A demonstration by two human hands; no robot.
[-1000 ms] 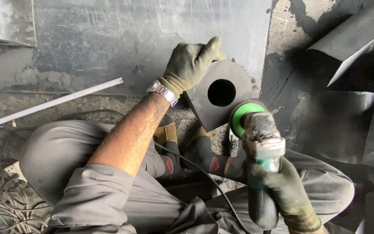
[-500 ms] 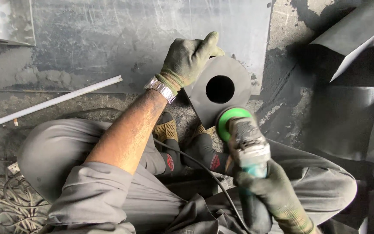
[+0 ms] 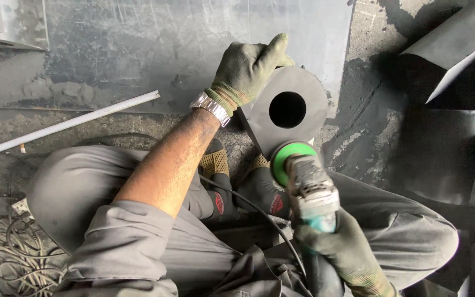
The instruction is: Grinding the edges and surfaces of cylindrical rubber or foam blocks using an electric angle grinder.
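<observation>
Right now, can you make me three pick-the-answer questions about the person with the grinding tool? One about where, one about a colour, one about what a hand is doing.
1. Where is the long pale rod?
A. on the floor, on the person's left
B. through the plate's hole
C. in the right hand

2. What colour is the grinder's guard?
A. red
B. green
C. yellow

3. What is the left hand doing?
A. hanging free
B. gripping the metal plate
C. holding a cable

Answers: 1 A, it lies on the ground; 2 B, the rim is green; 3 B, the glove clasps the plate's edge.
</observation>
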